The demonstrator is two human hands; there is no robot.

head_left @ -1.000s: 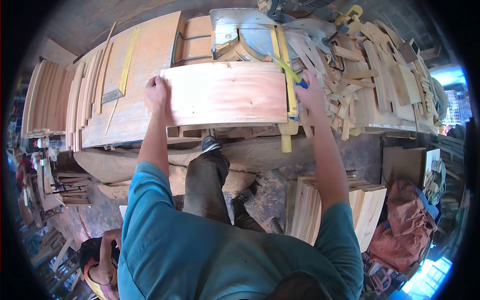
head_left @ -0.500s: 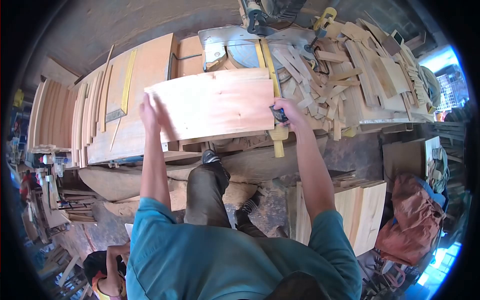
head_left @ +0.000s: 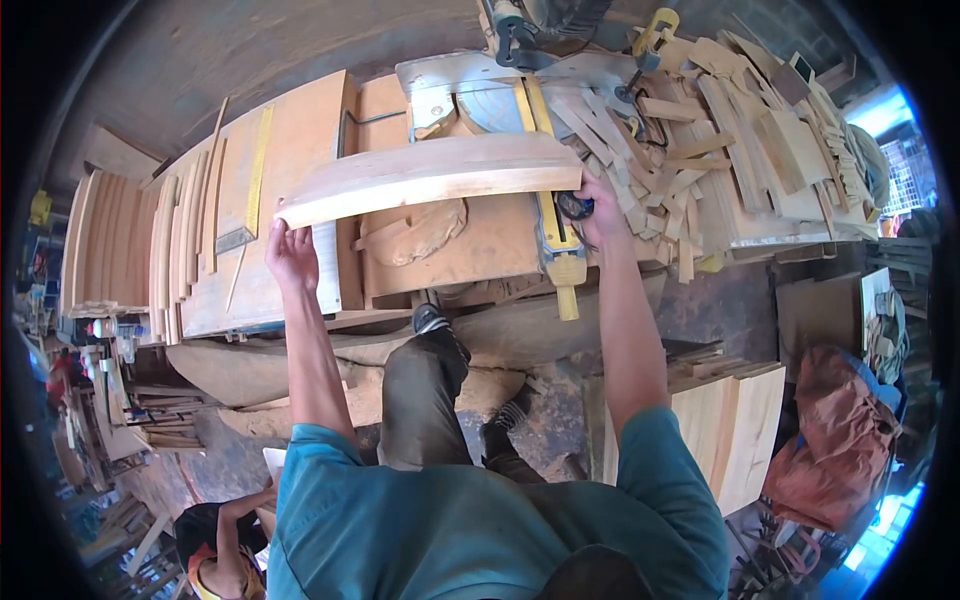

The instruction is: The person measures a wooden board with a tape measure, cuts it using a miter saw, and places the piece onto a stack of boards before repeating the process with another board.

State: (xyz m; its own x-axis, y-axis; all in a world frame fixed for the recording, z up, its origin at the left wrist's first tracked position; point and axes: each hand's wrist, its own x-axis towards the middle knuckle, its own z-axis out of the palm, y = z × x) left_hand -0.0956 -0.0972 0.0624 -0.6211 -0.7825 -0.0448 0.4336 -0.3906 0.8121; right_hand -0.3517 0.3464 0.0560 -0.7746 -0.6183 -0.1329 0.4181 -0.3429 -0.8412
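A pale wooden board [head_left: 430,170] is held up over the workbench, tilted so that its long near edge faces me. My left hand [head_left: 293,255] grips its left end, thumb on top and fingers beneath. At the other end, my right hand [head_left: 602,212] holds the board together with a small dark tape measure [head_left: 575,206]. Behind and below the board is a miter saw, with its round base [head_left: 490,112], metal fence [head_left: 460,70] and yellow slotted strip [head_left: 545,125]. The board hides part of the saw base.
A yellow-bladed square [head_left: 258,175] lies on a panel at left, near stacked boards [head_left: 105,245]. Wood offcuts [head_left: 650,190] crowd the bench's right side. Boards [head_left: 735,430] stand on the floor by a brown sheet [head_left: 835,440]. Another person [head_left: 220,550] is at lower left.
The board has turned from showing its broad face to showing its edge, and has moved away from me. My left hand has slid down and left; the right hand has shifted slightly right.
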